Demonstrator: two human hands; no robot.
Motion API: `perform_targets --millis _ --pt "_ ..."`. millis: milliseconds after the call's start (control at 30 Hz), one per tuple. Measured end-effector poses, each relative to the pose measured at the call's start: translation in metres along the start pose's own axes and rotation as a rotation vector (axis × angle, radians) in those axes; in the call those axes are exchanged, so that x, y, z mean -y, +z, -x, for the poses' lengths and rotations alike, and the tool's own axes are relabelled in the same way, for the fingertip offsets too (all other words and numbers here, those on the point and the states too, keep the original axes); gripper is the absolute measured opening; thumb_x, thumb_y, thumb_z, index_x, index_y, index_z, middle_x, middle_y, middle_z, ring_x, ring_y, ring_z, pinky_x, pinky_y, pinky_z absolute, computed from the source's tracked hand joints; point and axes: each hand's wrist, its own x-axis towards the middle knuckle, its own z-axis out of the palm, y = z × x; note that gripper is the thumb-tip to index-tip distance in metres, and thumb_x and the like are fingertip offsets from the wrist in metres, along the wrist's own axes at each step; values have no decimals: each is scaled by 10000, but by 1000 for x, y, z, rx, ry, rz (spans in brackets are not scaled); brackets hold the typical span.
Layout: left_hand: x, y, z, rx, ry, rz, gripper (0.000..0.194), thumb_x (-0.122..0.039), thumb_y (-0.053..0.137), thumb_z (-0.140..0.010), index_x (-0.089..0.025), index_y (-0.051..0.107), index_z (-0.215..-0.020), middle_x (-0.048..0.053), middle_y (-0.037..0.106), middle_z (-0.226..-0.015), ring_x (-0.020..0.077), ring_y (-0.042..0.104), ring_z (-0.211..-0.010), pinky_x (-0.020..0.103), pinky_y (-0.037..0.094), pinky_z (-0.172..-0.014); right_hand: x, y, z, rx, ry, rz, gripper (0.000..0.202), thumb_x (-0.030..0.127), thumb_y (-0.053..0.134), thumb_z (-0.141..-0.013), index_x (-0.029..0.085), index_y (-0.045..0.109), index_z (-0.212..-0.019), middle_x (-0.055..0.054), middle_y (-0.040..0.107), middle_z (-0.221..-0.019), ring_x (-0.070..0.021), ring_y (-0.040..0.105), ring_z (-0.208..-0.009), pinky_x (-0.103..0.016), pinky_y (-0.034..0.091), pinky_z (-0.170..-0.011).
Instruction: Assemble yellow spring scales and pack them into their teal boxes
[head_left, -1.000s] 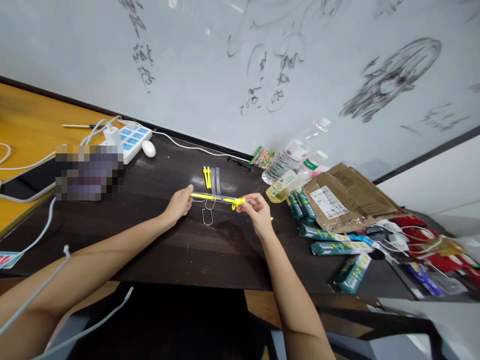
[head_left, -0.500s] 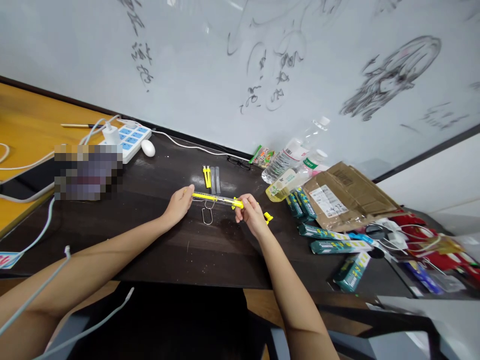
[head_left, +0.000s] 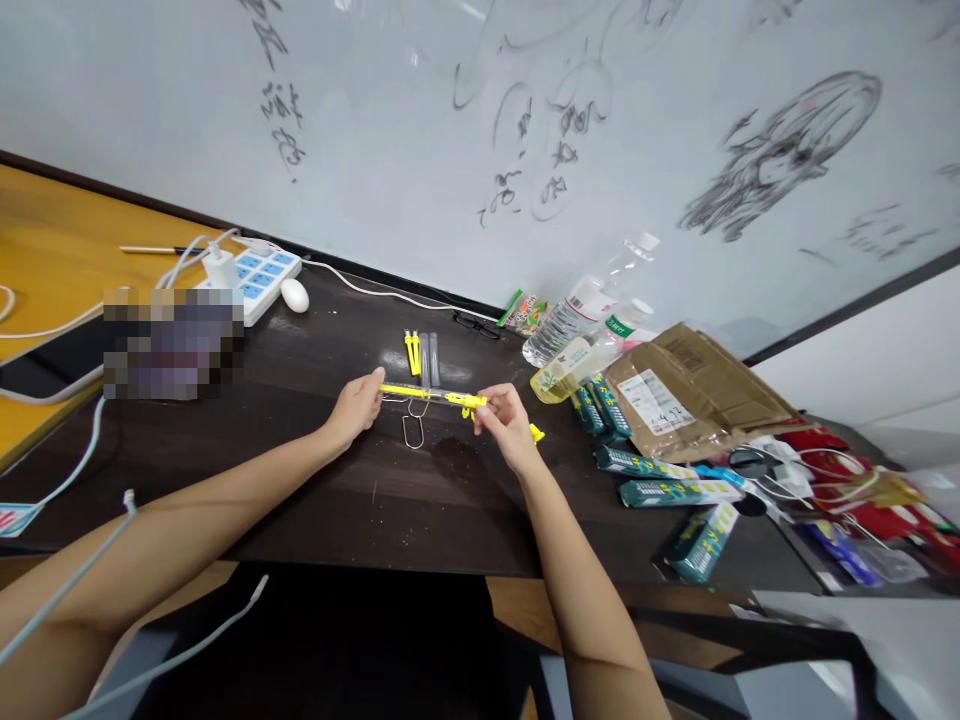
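A slim yellow and clear pen-like stick (head_left: 405, 391) is held level above the dark table, between my two hands. My left hand (head_left: 358, 405) is closed round its left end. The fingers of my right hand (head_left: 506, 418) pinch the yellow piece (head_left: 466, 400) at its right end. Bent metal wire (head_left: 413, 432) lies on the table below the stick. Small yellow parts (head_left: 536, 433) show beside my right hand, partly covered by it. Behind the stick lie yellow sticks (head_left: 413, 352) and greyish see-through tubes (head_left: 430, 358), side by side.
To the left are a power strip (head_left: 262, 285), a white mouse-shaped object (head_left: 295, 295) and a tablet (head_left: 52, 360). On the right lie plastic bottles (head_left: 566, 335), several green boxes (head_left: 679, 494) and a brown cardboard package (head_left: 690, 390). Eyeglasses (head_left: 476, 325) rest by the whiteboard (head_left: 405, 150).
The yellow piece in my right fingers has moved left along the stick, and less of the clear middle shows. My right fingers have shifted their pinch; my left hand moved slightly left.
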Motion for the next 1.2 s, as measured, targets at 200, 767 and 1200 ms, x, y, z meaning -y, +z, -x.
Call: perform_targets --millis 200,767,1200 --pt "-2 -1 -1 5 -27 -3 432 -403 373 -934 -208 266 -564 -93 203 -423 32 174 -326 160 99 -335 2 -2 2 -72 -126 222 233 315 654 -815 220 578 -1014 -36 626 -954 -112 545 -681 -254 474 -598" --pt "-1 -2 0 42 -91 -19 400 -436 412 -920 -199 332 -608 -98 213 -465 29 177 -334 154 110 -332 2 0 1 -87 -75 107 239 318 658 -808 216 565 -1003 -25 672 -918 -77 547 -547 -236 454 -535" --pt "-1 1 0 48 -12 74 369 -406 400 -939 -183 389 -645 -108 210 -449 21 171 -321 144 96 -334 -4 -7 -5 -206 30 -83 253 417 645 -809 207 515 -862 57 593 -611 -60 490 -422 -199 433 -443"
